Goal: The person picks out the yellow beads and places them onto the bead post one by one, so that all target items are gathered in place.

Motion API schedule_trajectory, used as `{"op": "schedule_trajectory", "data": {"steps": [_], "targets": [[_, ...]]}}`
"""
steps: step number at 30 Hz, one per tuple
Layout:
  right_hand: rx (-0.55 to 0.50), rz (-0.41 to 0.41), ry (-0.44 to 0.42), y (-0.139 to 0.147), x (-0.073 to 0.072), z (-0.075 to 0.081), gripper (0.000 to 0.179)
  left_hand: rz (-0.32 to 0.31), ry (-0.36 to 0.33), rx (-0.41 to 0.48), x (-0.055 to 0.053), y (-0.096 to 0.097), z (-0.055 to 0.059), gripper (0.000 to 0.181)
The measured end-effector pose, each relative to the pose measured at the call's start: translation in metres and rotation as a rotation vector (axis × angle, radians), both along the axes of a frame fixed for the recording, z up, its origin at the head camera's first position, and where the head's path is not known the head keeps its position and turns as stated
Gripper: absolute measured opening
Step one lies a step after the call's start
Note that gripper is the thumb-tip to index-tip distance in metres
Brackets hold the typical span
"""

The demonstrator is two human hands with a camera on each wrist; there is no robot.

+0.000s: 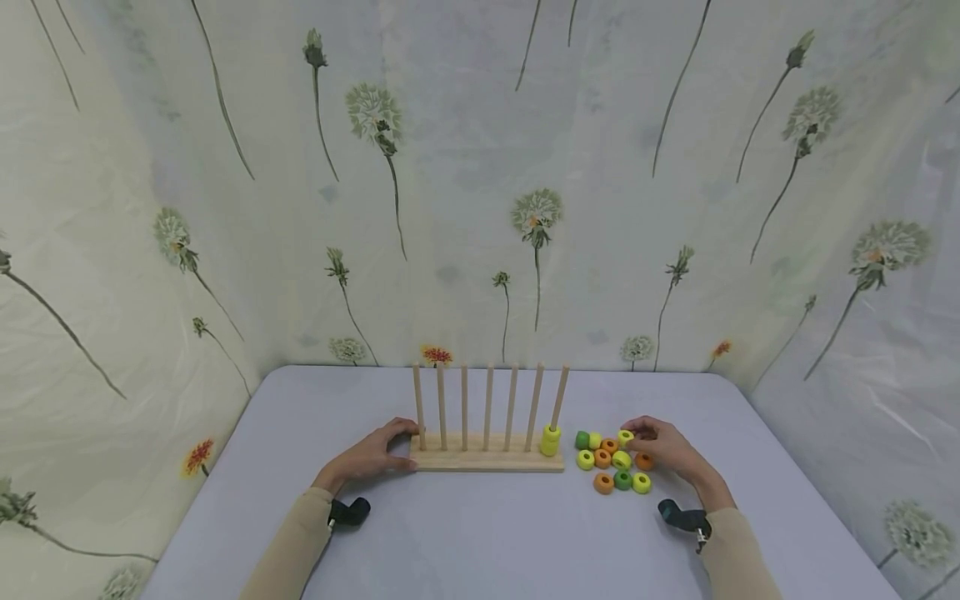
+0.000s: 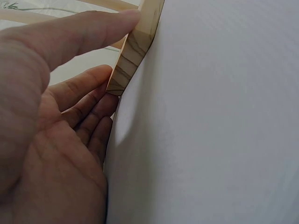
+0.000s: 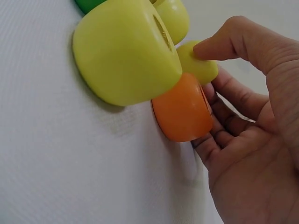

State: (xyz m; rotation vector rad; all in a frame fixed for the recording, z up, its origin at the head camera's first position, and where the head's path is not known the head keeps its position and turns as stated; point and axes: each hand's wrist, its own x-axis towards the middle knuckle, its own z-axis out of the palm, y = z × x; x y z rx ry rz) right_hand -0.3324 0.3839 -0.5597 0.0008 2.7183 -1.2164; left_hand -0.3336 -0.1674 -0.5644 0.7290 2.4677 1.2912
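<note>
"Two hands are recorded in the head view. What is held?"

"The left end of the seven-peg rack (image 1: pixel 487 461) is gripped by the left hand (image 1: pixel 377 450). A yellow bead (image 1: pixel 626 436), at the far side of the loose beads (image 1: pixel 603 457) right of the rack, is pinched by the right hand (image 1: pixel 671 450). Yellow beads (image 1: pixel 551 442) are stacked on the rightmost peg (image 1: pixel 559 398)."

"And in the left wrist view?"

"Thumb and fingertips are seen on opposite edges of the wooden base (image 2: pixel 131 58). Light, even pressure is judged sufficient, lest the rack be tilted."

"Right wrist view?"

"The bead is found clamped between thumb and forefinger. Whether the orange bead (image 3: pixel 182 109) close by is touched cannot be told. The yellow one should be lifted by its sides, its hole left clear and its neighbours undisturbed."
</note>
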Motion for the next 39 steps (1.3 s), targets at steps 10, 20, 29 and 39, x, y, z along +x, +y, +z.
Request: {"op": "schedule_trajectory", "data": {"steps": [10, 20, 29, 39], "targets": [[-0.020, -0.012, 0.026, 0.000, 0.006, 0.004, 0.044, -0.002, -0.001, -0.004, -0.001, 0.000, -0.001, 0.062], [-0.028, -0.017, 0.047, 0.000, 0.009, 0.010, 0.043, -0.001, -0.006, -0.004, 0.000, 0.000, 0.000, 0.064], [-0.019, -0.013, 0.073, -0.002, 0.009, 0.019, 0.046, -0.006, 0.017, -0.001, -0.001, 0.000, 0.000, 0.062], [0.000, -0.023, 0.097, -0.010, 0.013, 0.032, 0.047, -0.018, 0.029, -0.008, -0.002, 0.000, -0.001, 0.061]]}}
